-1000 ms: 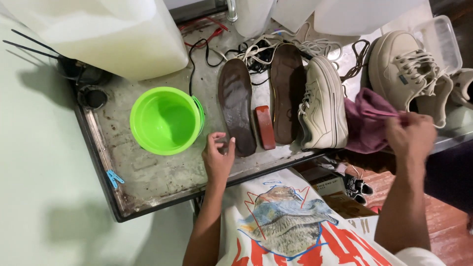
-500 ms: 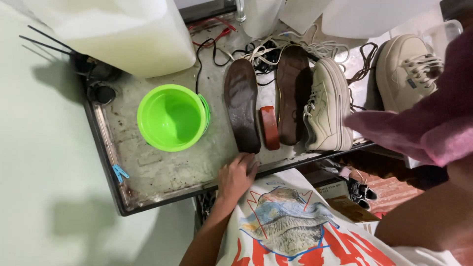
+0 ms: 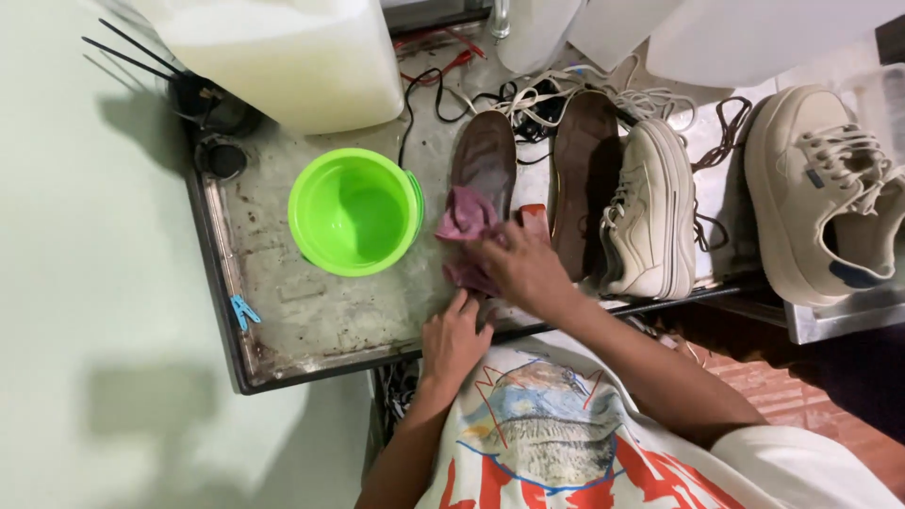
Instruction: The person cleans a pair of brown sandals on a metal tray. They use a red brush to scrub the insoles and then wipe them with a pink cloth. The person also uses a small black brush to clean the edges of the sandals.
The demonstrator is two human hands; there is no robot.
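Observation:
My right hand (image 3: 518, 269) presses a crumpled pink-purple cloth (image 3: 464, 219) onto the lower end of a brown insole (image 3: 485, 155) lying on a worn metal tray (image 3: 311, 316). My left hand (image 3: 454, 341) rests flat at the tray's near edge, just below the cloth, fingers touching the insole's heel end. A second brown insole (image 3: 584, 170) lies to the right, with a small red-brown block (image 3: 534, 219) between the two. A cream sneaker (image 3: 650, 212) lies beside that.
A bright green plastic bucket (image 3: 355, 212) stands left of the insoles. A large white jug (image 3: 283, 57) sits behind it. Loose laces and cables (image 3: 528, 99) tangle at the back. Another cream sneaker (image 3: 820, 184) rests on a tray at the right. A blue clothespin (image 3: 243, 311) clips the tray's left rim.
My right hand carried the pink-purple cloth from the far right over to the left insole and set it down there. My left hand slid slightly along the tray's near edge.

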